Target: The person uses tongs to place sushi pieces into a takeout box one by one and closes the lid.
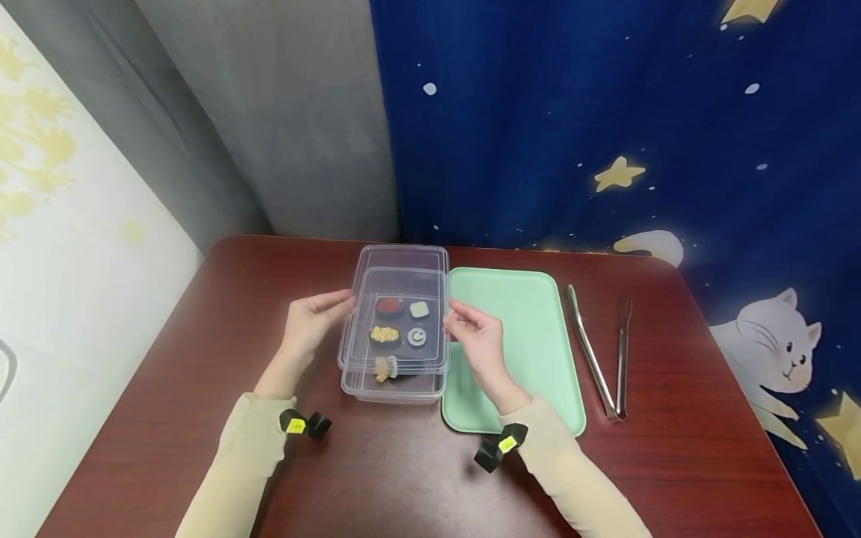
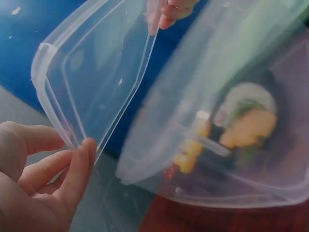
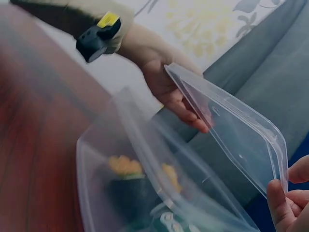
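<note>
A clear plastic lid [image 1: 403, 257] is held between both hands, above a clear plastic box [image 1: 393, 393]. My left hand [image 1: 306, 329] pinches the lid's left edge, thumb and fingers meeting on the rim in the left wrist view. On the opposite edge, my right hand [image 1: 479, 340] pinches the rim too. Through the plastic, several sushi pieces show in the box: a red-topped one [image 1: 389, 306], a yellow-topped one [image 1: 384, 335], a white square one [image 1: 419, 309], a round roll [image 1: 417, 337] and an orange-and-white one [image 1: 386, 368]. In both wrist views a gap separates lid and box.
Right of the box lies a light green tray [image 1: 518, 336], partly under my right forearm. Metal tongs [image 1: 592, 359] lie spread beside the tray. The dark red table [image 1: 269, 276] ends at grey and blue curtains behind, and a white patterned surface stands at the left.
</note>
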`<action>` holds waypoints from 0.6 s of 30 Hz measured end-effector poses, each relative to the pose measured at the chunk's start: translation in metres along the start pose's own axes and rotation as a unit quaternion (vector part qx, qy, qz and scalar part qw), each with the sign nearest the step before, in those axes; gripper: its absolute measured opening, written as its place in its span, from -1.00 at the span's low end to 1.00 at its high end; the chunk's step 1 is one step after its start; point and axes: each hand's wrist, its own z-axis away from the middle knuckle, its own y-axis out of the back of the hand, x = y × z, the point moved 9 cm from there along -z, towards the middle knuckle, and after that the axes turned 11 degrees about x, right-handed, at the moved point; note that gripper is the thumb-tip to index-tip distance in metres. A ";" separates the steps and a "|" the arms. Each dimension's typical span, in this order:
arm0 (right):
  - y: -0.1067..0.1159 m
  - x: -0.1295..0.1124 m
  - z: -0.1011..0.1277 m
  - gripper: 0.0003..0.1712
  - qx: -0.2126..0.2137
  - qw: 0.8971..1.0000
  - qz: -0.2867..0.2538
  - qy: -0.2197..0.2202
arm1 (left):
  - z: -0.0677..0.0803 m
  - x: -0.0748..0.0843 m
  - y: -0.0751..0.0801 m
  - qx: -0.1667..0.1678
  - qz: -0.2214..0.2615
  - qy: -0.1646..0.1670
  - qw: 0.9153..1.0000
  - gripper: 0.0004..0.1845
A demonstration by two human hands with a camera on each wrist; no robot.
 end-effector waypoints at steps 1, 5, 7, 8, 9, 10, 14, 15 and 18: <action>0.001 0.000 0.001 -0.61 -0.004 1.000 0.015 0.012 | 0.001 -0.002 0.000 0.001 -0.012 -0.005 1.000 -0.54; 0.003 -0.001 0.007 -0.63 -0.021 0.996 0.077 0.046 | 0.006 -0.004 -0.002 0.006 -0.053 -0.035 0.998 -0.61; 0.002 -0.008 0.012 -0.63 -0.030 0.992 0.103 0.061 | 0.009 -0.003 -0.002 0.011 -0.071 -0.056 0.996 -0.64; 0.002 -0.012 0.014 -0.63 -0.034 0.991 0.114 0.066 | 0.011 -0.002 -0.002 0.013 -0.079 -0.066 0.995 -0.65; 0.001 -0.016 0.017 -0.64 -0.037 0.989 0.124 0.071 | 0.012 -0.001 -0.002 0.015 -0.088 -0.077 0.993 -0.66; 0.001 -0.020 0.020 -0.64 -0.039 0.987 0.133 0.076 | 0.013 0.000 -0.002 0.018 -0.095 -0.087 0.992 -0.67; 0.000 -0.022 0.025 -0.65 -0.044 0.983 0.157 0.089 | 0.018 0.004 -0.001 0.031 -0.128 -0.118 0.984 -0.70; 0.000 -0.018 0.024 -0.65 -0.043 0.981 0.163 0.091 | 0.019 0.005 -0.001 0.035 -0.138 -0.127 0.982 -0.70; 0.002 -0.005 0.019 -0.63 -0.044 0.977 0.180 0.103 | 0.022 0.010 -0.002 0.051 -0.172 -0.162 0.970 -0.72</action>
